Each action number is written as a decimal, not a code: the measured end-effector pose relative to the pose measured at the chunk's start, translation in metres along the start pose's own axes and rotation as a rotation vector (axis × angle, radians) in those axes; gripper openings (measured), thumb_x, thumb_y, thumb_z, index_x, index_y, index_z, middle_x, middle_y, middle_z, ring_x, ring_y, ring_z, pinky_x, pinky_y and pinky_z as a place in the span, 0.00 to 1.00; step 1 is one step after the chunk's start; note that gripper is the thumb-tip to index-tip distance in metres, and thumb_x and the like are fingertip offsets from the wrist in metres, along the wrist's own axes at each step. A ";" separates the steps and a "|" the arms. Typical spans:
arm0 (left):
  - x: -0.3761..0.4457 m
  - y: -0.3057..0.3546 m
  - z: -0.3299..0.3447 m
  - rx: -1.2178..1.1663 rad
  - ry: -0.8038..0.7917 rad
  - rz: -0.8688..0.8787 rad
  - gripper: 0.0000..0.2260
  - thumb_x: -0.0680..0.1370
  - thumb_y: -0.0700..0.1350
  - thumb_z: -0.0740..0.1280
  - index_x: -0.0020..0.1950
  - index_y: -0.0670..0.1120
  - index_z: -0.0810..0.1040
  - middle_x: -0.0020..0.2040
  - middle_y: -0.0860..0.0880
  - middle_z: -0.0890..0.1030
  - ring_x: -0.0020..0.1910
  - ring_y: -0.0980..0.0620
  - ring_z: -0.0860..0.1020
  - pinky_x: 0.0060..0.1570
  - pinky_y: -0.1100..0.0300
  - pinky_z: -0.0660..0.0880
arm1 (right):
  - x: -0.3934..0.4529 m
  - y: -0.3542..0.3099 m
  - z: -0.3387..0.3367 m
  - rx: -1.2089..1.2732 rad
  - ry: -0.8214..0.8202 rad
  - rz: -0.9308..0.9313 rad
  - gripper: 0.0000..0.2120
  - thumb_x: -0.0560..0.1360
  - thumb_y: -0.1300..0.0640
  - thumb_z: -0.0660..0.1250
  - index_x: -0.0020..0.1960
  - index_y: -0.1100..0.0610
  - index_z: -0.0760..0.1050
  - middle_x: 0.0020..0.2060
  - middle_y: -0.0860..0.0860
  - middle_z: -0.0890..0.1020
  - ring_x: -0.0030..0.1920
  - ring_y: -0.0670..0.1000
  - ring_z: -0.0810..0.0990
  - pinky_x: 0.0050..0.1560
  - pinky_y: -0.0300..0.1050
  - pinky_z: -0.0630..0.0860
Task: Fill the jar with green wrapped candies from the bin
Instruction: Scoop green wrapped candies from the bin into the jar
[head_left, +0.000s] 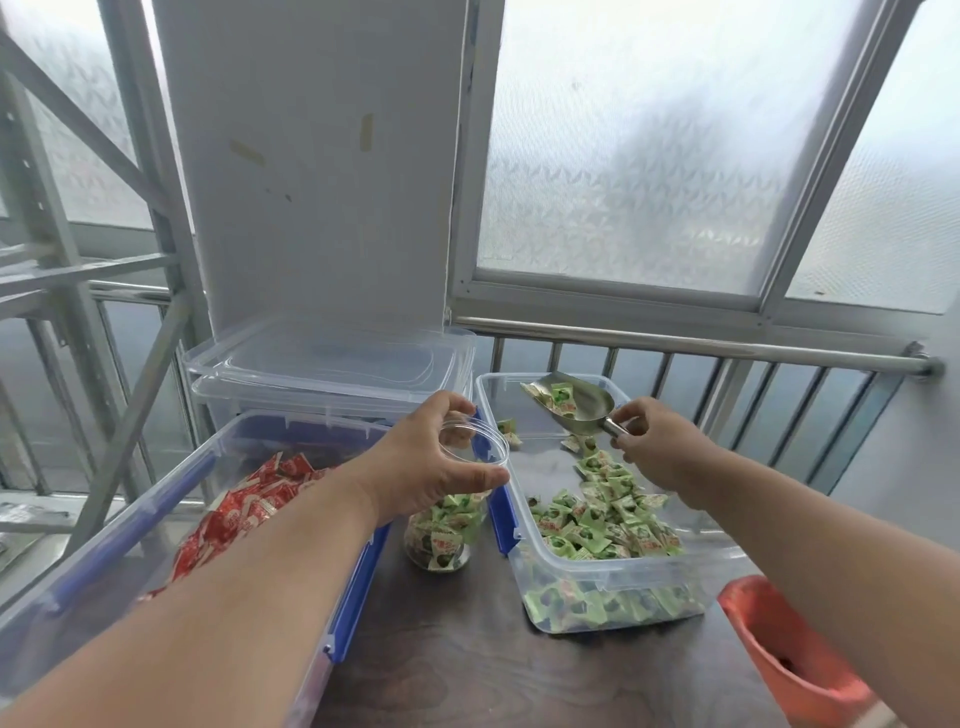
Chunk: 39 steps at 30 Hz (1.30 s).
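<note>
A clear plastic jar (448, 525) stands on the dark table between two bins, partly filled with green wrapped candies. My left hand (431, 457) grips the jar around its open rim. The clear bin (597, 577) on the right holds a heap of green wrapped candies (605, 514). My right hand (660, 447) pinches the handle of a metal scoop (576, 408), which is raised over the far part of that bin. A few green candies lie in the scoop.
A larger clear bin (130, 519) with blue clips at left holds red wrapped candies (244, 512). Behind it sit stacked clear lidded containers (332, 374). An orange container (789, 654) stands at the lower right. A metal railing (701, 345) and windows lie beyond the table.
</note>
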<state>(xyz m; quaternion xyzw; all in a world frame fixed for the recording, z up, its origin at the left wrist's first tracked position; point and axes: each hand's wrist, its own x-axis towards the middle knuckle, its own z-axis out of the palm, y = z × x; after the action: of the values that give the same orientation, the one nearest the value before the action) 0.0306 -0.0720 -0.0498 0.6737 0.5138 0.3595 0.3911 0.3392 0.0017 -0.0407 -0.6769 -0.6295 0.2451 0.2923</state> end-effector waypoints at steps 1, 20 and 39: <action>0.001 -0.001 0.000 0.000 0.001 -0.002 0.40 0.71 0.57 0.87 0.77 0.57 0.69 0.71 0.53 0.79 0.70 0.52 0.79 0.73 0.46 0.80 | -0.002 -0.001 -0.002 0.049 -0.013 -0.014 0.08 0.81 0.60 0.68 0.56 0.48 0.77 0.50 0.54 0.85 0.37 0.54 0.79 0.31 0.46 0.73; -0.001 -0.002 0.000 -0.071 -0.030 -0.004 0.52 0.72 0.53 0.87 0.87 0.56 0.58 0.74 0.52 0.76 0.66 0.53 0.81 0.72 0.48 0.79 | -0.033 -0.075 -0.040 -0.391 0.054 -0.557 0.18 0.83 0.60 0.63 0.51 0.34 0.77 0.47 0.47 0.75 0.45 0.52 0.76 0.43 0.48 0.75; 0.000 -0.003 -0.001 0.046 0.022 -0.016 0.51 0.73 0.56 0.86 0.87 0.54 0.59 0.76 0.51 0.70 0.71 0.52 0.73 0.62 0.58 0.74 | -0.033 -0.060 -0.036 -0.639 0.172 -0.388 0.18 0.78 0.64 0.65 0.58 0.41 0.76 0.49 0.51 0.84 0.46 0.56 0.81 0.48 0.52 0.81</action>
<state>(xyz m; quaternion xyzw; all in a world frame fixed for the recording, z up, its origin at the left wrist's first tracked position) 0.0285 -0.0718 -0.0522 0.6744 0.5314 0.3521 0.3726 0.3185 -0.0316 0.0259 -0.6204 -0.7637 -0.0809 0.1590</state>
